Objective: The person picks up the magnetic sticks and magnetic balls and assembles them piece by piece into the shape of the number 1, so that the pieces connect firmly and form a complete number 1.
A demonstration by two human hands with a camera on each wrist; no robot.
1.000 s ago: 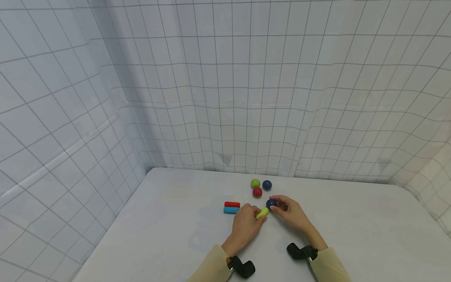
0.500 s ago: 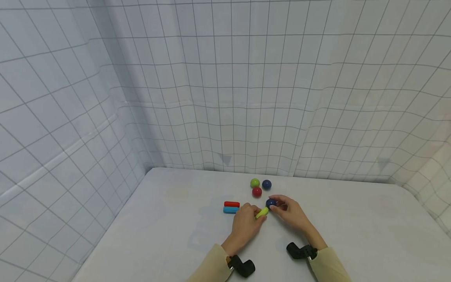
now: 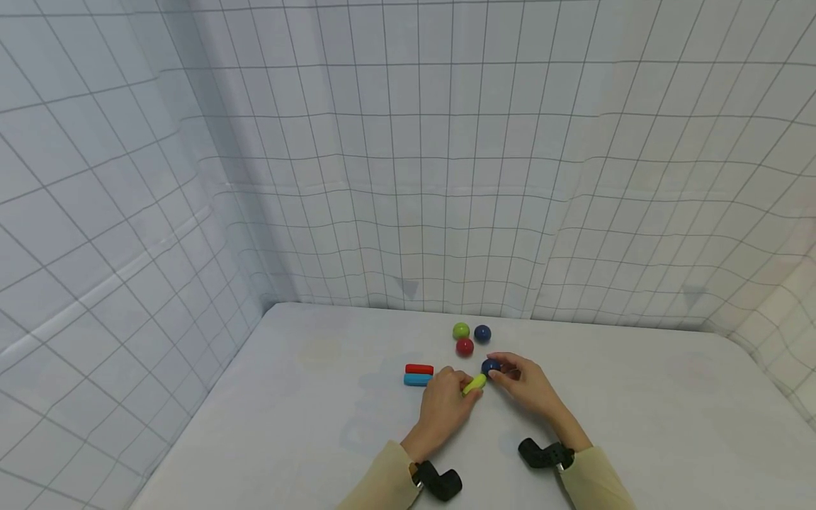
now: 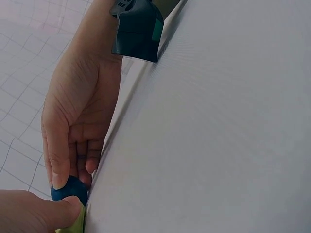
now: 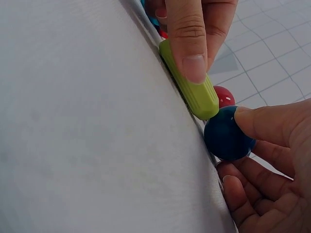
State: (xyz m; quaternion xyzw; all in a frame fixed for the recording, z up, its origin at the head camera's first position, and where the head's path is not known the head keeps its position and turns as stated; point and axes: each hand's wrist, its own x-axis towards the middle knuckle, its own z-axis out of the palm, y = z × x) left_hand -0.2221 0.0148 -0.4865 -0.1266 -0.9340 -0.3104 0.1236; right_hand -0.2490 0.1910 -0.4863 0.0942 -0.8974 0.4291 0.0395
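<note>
My left hand [image 3: 443,404] pinches a yellow-green ribbed stick [image 5: 209,102] just above the white table. Between the thumb and fingers of my right hand [image 3: 532,389] is a glossy dark blue ball [image 5: 226,137]. The stick's far end meets the ball in the right wrist view; whether they are joined I cannot tell. In the left wrist view, the ball [image 4: 68,187] shows beyond my left thumb, and only a bit of the stick [image 4: 75,224] appears below it.
Left of my hands, a red stick [image 3: 418,369] and a light blue stick [image 3: 417,380] lie side by side. Farther back sit a green ball [image 3: 461,331], a red ball [image 3: 465,347] and another dark blue ball [image 3: 482,333]. Gridded white cloth [image 3: 408,177] rises behind the table [image 3: 287,425].
</note>
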